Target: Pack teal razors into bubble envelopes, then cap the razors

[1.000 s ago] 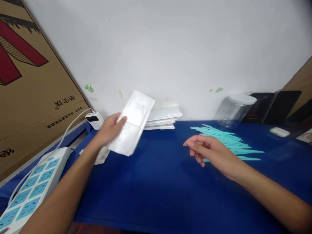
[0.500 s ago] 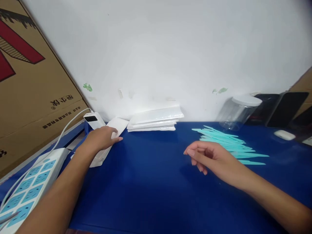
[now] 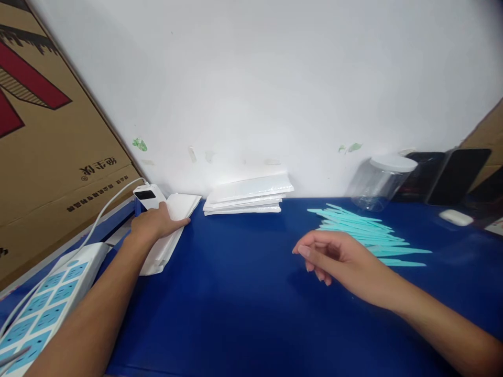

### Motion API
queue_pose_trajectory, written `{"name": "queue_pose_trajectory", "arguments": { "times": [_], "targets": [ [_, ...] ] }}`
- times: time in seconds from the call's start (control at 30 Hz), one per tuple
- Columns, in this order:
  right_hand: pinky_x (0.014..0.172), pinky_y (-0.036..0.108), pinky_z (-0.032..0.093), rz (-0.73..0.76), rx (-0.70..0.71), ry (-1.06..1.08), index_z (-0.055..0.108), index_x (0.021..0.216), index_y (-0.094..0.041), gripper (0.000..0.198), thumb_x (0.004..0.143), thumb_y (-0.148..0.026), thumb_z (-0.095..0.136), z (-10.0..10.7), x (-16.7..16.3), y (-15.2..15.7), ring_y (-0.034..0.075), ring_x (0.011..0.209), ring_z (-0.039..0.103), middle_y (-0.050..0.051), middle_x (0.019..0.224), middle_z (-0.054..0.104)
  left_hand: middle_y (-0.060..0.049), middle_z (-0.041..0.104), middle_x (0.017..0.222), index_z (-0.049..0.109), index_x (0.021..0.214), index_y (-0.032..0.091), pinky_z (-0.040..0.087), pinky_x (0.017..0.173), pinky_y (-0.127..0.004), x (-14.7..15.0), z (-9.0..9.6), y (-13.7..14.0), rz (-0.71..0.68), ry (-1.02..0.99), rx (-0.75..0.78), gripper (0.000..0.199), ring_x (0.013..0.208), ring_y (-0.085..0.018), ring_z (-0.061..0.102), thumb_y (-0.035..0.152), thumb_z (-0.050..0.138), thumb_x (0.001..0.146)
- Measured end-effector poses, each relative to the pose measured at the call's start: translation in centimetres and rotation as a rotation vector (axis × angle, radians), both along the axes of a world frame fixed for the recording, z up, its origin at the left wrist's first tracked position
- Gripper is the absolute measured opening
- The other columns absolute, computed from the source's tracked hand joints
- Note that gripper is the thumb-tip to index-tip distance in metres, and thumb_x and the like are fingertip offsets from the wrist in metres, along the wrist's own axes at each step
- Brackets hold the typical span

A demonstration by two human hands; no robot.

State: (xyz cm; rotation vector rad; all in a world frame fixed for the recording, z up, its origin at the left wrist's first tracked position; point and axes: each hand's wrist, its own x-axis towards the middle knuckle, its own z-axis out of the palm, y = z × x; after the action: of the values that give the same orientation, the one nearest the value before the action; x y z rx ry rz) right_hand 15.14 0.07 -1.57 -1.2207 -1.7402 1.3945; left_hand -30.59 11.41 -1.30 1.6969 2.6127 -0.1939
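My left hand (image 3: 155, 222) lies over a pile of flat white packets (image 3: 181, 205) at the table's left side. Its thumb stretches across to the pile's right edge; one finger points toward the wall, and the other fingertips are hidden. Above the table's right half hovers my right hand (image 3: 334, 262), loosely curled with a gap inside and nothing in it. Just behind it, a loose heap of turquoise flat, pointed sticks (image 3: 357, 226) is spread on the blue table (image 3: 228, 293). A second stack of white packets (image 3: 247, 192) leans near the wall, apart from both hands.
Beside the left pile stands a white device with a dark display (image 3: 145, 195), its cable running to the left. A power strip (image 3: 51, 303) lies under my left forearm. At the back right are a clear jar with a white lid (image 3: 379, 180), dark phones and a white case (image 3: 456, 217).
My left hand has shifted slightly left, its thumb now spread wider. The pile under it looks straighter and more aligned. My right hand has hardly moved.
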Motion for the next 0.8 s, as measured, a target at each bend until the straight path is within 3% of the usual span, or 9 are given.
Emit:
{"name": "queue_pose_trajectory", "arguments": {
  "times": [0.13,0.3,0.43,0.7,0.8],
  "targets": [
    [0.057,0.025,0.054,-0.002,-0.008,-0.005,0.079,0.103,-0.022,0.045,0.098,-0.066,0.069,0.0,-0.1,0.0,0.012,0.063,0.063,0.002,0.08,0.069,-0.035,0.063,0.146,0.046,0.157,0.002,0.054,0.089,-0.058,0.1,-0.3,0.2,-0.013,-0.001,-0.013,0.136,0.125,-0.055,0.064,0.105,0.048,0.067],
    [0.057,0.025,0.054,-0.016,0.001,-0.023,0.078,0.103,-0.021,0.046,0.098,-0.066,0.069,0.0,0.1,0.3,0.012,0.064,0.063,0.002,0.08,0.069,-0.031,0.067,0.142,0.056,0.146,0.006,0.054,0.085,-0.05,-0.4,-0.9,0.9,-0.096,0.021,0.044,0.107,0.123,-0.049,0.067,0.087,0.054,0.078],
    [0.057,0.025,0.054,-0.009,-0.008,-0.021,0.078,0.103,-0.021,0.046,0.098,-0.066,0.069,0.0,0.1,0.3,0.012,0.063,0.063,0.003,0.079,0.069,-0.029,0.069,0.14,0.056,0.144,0.006,0.053,0.082,-0.046,-0.8,-1.1,1.3,-0.123,0.025,0.099,0.102,0.121,-0.047,0.068,0.084,0.056,0.077],
    [0.06,0.026,0.054,0.037,-0.046,-0.023,0.079,0.105,-0.021,0.045,0.099,-0.064,0.068,0.0,-0.1,-0.1,0.012,0.065,0.064,0.003,0.081,0.07,-0.025,0.074,0.133,0.066,0.136,0.013,0.053,0.08,-0.049,0.5,-0.3,0.3,-0.108,-0.034,0.059,0.113,0.116,-0.049,0.069,0.103,0.049,0.071],
    [0.06,0.027,0.055,0.035,-0.044,-0.029,0.078,0.105,-0.021,0.046,0.099,-0.065,0.068,0.1,-0.1,0.0,0.013,0.066,0.064,0.003,0.081,0.07,-0.027,0.075,0.126,0.072,0.12,0.011,0.054,0.078,-0.05,1.8,0.6,-0.7,-0.088,0.02,0.045,0.108,0.112,-0.049,0.069,0.104,0.041,0.076]
  ]
}}
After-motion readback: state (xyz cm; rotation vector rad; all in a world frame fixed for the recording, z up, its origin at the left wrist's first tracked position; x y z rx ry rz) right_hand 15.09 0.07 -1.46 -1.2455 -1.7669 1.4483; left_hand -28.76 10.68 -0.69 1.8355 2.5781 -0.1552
